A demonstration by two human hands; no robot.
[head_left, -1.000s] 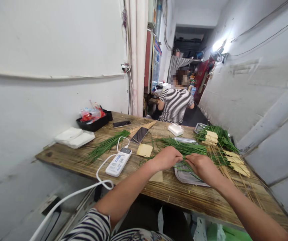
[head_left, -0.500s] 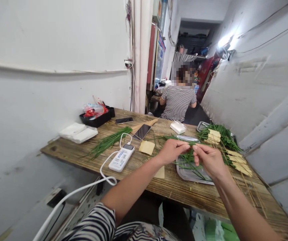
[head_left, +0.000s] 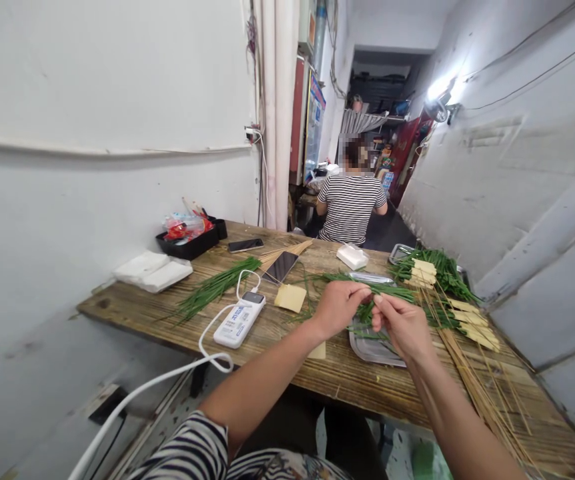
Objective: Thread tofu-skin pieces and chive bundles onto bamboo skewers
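Note:
My left hand [head_left: 343,305] is closed in a pinch at the left part of a bunch of green chives [head_left: 391,290]. Close beside it, my right hand [head_left: 403,325] pinches at the same bunch, its thumb and fingertips nearly touching the left ones. What lies between the fingertips is partly hidden. Under the hands is a clear plastic tray [head_left: 375,353] with more chives in it. A pale yellow square sheet [head_left: 290,298], like tofu skin, lies left of my left hand. To the right are chives wrapped in pale yellow sheets [head_left: 475,325] on wooden skewers [head_left: 467,373].
A white power bank [head_left: 240,321] with a cable, a phone [head_left: 280,267], another phone [head_left: 245,245] and a chive pile [head_left: 217,287] are at left. Behind stand napkins [head_left: 155,270], a black box [head_left: 190,247] and a white box [head_left: 352,256]. A person [head_left: 350,207] sits beyond the table.
Both hands have shifted slightly left and toward me, still pinching at the chives. More of the bunch shows right of the fingers, and more skewers show beside my right forearm.

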